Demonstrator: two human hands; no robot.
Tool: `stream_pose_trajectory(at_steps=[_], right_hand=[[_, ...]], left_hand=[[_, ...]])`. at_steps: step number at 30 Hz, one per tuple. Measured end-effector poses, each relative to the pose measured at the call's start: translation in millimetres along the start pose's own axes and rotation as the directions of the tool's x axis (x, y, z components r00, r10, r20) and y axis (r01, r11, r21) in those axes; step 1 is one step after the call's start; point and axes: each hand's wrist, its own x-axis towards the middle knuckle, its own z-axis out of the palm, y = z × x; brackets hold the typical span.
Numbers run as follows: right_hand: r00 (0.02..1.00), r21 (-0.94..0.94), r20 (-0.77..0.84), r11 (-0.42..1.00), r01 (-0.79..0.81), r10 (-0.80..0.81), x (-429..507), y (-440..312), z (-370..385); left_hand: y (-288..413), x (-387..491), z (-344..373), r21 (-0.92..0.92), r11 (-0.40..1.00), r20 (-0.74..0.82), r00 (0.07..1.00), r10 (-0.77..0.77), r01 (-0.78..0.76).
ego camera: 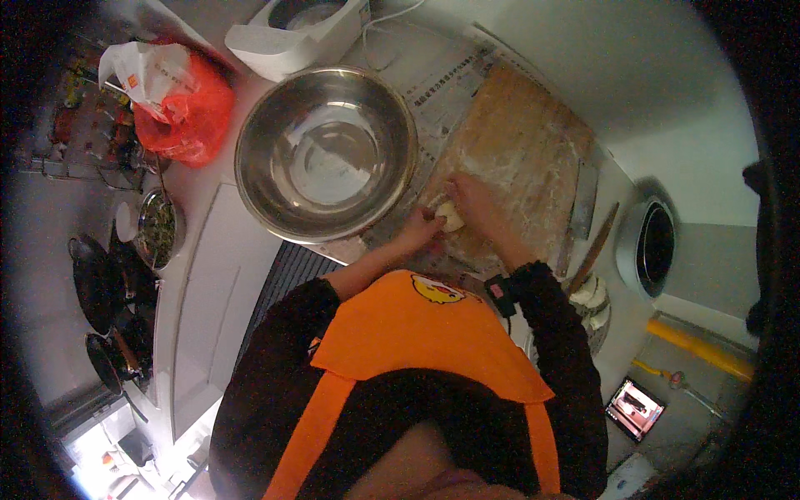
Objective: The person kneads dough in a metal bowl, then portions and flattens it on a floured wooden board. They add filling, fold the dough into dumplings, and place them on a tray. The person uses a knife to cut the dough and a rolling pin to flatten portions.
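Observation:
A pale piece of dough (449, 217) is held between my two hands, low over the near left edge of a floured wooden board (519, 137). My left hand (426, 226) pinches its left side with thumb and fingers. Curled around the far right side of the dough is my right hand (474, 197); its fingertips are partly hidden. A large stainless steel basin (337, 162) stands just left of the board, with a little pale residue on its bottom.
Right of the board lie a wooden rolling pin (597, 250) and a plate of white dough pieces (590, 297), near a round pot (653, 250). At left are a bowl of chopped green filling (156, 228), a red plastic bag (187, 119) and dark pans (94, 281). Printed paper (444, 87) lies beneath the board.

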Motion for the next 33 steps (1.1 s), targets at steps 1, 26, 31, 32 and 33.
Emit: stream_pose_trajectory(at_steps=[1,26,31,32,33], right_hand=[[1.000,-0.052,-0.013,0.999,0.008,-0.008,-1,-7,7],[0.997,-0.272,-0.055,0.961,0.043,-0.061,10,-15,51],[0.971,-0.138,-0.207,0.986,0.095,-0.122,44,-13,31],[0.985,-0.134,-0.160,0.990,0.035,-0.057,45,-14,27],[0.993,-0.136,-0.114,0.991,-0.018,0.003,45,-15,24]], left_hand=[[0,4,1,0.109,0.993,-0.035,0.998,0.050,-0.046],[-21,20,0,0.346,0.894,-0.107,0.935,0.339,-0.285],[-21,1,1,-0.183,0.978,0.071,0.993,-0.091,0.103],[-22,1,4,-0.308,0.936,0.098,0.984,-0.149,0.173],[-24,3,7,-0.428,0.873,0.132,0.972,-0.197,0.235]])
